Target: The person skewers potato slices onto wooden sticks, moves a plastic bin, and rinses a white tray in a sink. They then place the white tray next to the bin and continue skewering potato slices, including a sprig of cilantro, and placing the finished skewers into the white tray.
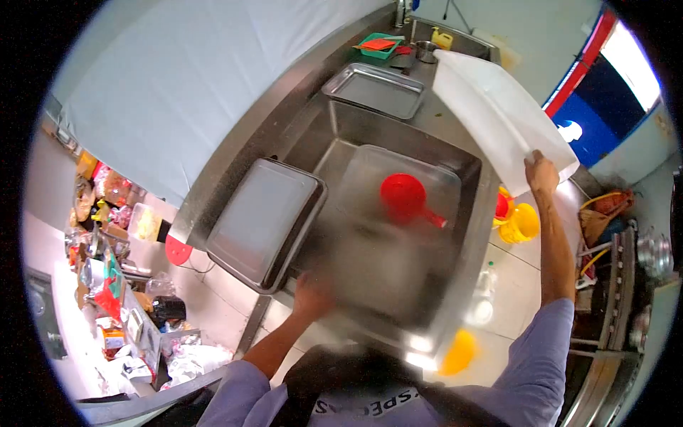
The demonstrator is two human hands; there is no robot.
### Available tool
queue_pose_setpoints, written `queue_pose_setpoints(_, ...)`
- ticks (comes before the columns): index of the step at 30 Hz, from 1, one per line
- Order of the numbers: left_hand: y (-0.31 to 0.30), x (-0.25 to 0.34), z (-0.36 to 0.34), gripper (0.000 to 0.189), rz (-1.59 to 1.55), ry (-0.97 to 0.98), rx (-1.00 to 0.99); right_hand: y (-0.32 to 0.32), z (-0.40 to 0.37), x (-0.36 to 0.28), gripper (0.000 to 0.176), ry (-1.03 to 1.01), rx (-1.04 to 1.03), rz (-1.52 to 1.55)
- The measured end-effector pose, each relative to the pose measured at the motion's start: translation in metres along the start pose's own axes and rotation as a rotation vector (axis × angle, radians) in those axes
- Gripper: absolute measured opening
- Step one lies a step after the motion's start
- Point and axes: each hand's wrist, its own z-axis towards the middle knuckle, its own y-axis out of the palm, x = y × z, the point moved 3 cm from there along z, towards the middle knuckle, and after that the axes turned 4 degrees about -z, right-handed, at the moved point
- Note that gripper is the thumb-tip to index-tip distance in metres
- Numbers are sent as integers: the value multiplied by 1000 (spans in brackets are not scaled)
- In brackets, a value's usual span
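Observation:
My right hand [542, 173] grips the lower edge of a large white plastic tub [501, 107], which is tilted up at the right side of the steel counter. Blurred by motion, my left hand [313, 295] is at the near left edge of the steel sink [341, 153], close to a lidded metal tray [263, 217]; its fingers cannot be made out. Inside the sink, a red dipper [403, 196] with a short handle rests over a translucent rectangular container or lid [445, 186].
Behind the sink lies an empty metal tray [377, 89]. A green basket [380, 45], a metal cup [426, 51] and a yellow bottle [442, 38] stand farther back. Yellow buckets [520, 223] are on the floor at right. Clutter fills the left side.

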Motion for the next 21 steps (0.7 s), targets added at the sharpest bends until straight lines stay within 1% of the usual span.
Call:
queue_pose_setpoints(2, -4, 0, -2, 21, 83, 12, -31, -39, -53, 7, 26, -18, 39, -17)
queue_pose_setpoints(3, 4, -5, -7, 25, 20, 4, -6, -58, -82, 8, 25, -39, 67, -16)
queue_pose_setpoints(5, 7, -7, -11, 27, 53, -31, -97, -111, -144, 5, 22, -111, 79, -47)
queue_pose_setpoints(6, 9, -8, -12, 29, 68, -51, -141, -139, -180, 0, 22, -192, 194, -1)
queue_pose_setpoints(7, 6, -8, -13, 28, 23, 1, -25, -159, -209, -1, 20, -195, 167, -19)
queue_pose_setpoints(8, 4, -9, -16, 28, -20, 47, 88, -185, -242, -6, 20, -244, 174, -20)
queue_pose_setpoints(9, 3, -12, -21, 27, -59, 86, 202, -214, -275, -17, 20, -238, 133, -12)
queue_pose_setpoints(10, 11, -17, -23, 28, -81, 121, 269, -240, -305, -28, 24, -271, 143, 56)
queue_pose_setpoints(11, 16, -19, -27, 28, -103, 147, 332, -265, -332, -39, 29, -350, 129, 94)
queue_pose_setpoints(13, 1, -12, -39, 30, -163, 191, 274, -310, -380, -71, 30, -408, 83, 199)
queue_pose_setpoints(15, -45, 1, -71, 33, -266, 158, 189, -342, -419, -101, 30, -434, -3, 333)
queue_pose_setpoints(16, -65, 4, -88, 33, -308, 132, 176, -352, -436, -109, 29, -404, -60, 381)
queue_pose_setpoints(17, -78, 5, -111, 32, -339, 101, 193, -361, -448, -117, 18, -469, -88, 386)
queue_pose_setpoints(18, -89, 3, -136, 31, -370, 61, 215, -375, -457, -139, 15, -569, -122, 398)
queue_pose_setpoints(19, -95, 1, -166, 30, -392, 12, 226, -387, -473, -150, 23, -642, -154, 418)
queue_pose_setpoints(20, -101, -6, -197, 29, -401, -53, 235, -399, -481, -169, 14, -757, -201, 550)
queue_pose_setpoints(21, -104, -13, -232, 28, -408, -129, 240, -408, -496, -181, 14, -652, -252, 530)
